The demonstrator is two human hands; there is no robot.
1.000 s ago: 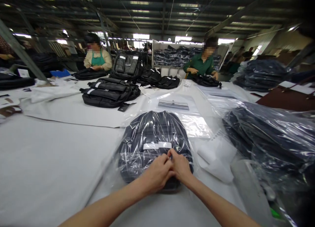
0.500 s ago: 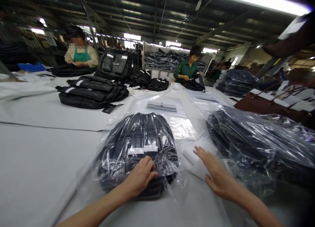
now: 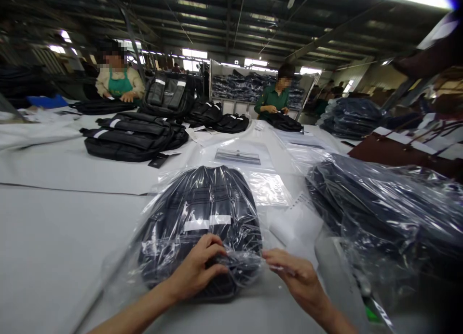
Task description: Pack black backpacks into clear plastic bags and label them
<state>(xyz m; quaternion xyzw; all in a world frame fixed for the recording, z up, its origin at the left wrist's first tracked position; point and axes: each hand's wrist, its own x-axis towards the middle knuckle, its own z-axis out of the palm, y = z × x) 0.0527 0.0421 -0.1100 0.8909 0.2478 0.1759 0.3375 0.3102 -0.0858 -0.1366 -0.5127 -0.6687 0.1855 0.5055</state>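
In front of me a black backpack with two white strips across its straps lies inside a clear plastic bag. My left hand rests on its lower part, fingers curled and closed on the gathered plastic. On the other side my right hand pinches the bag's loose edge just past the backpack's lower right corner. Bunched film stretches between the two hands. Beyond my right hand lies a white paper sheet with print along its upper edge.
Plastic-wrapped black bags are piled at the right, near a brown handbag. Black backpacks lie at the back left. Flat clear bags are on the white table. Two co-workers stand across it.
My right hand has come left and down from above the paper sheet and closed on the bag's edge. My left hand has shifted slightly left and stays on the plastic.
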